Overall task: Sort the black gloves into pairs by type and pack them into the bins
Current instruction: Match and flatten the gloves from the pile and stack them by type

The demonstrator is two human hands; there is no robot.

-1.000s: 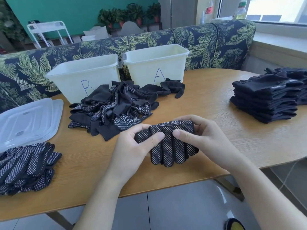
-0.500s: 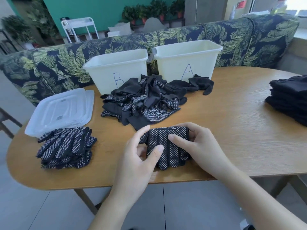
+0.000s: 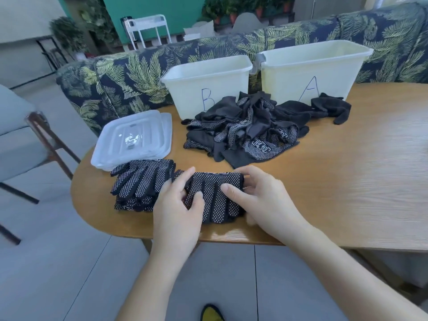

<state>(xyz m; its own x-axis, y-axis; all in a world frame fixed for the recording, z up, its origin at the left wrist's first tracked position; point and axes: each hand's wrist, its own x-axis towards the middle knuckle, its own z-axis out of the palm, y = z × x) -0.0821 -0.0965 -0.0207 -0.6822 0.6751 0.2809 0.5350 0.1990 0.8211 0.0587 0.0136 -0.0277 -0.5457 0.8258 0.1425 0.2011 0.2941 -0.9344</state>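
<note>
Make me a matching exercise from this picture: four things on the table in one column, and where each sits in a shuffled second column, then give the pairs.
Things
1. bin marked A
2. clear lids
3. dotted glove pair
4. unsorted glove heap

Places
a. held between the left hand and the right hand, at the table's near edge
b. in front of the two bins
c. far right
d. stacked behind the sorted dotted pile

Pairs: 1-c, 2-d, 3-a, 4-b

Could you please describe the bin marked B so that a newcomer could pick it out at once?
Look to the far edge of the wooden table, against the leaf-print sofa, where two white bins stand side by side. The bin marked B is the left one, nearest the clear lids; its neighbour reads A.
</note>
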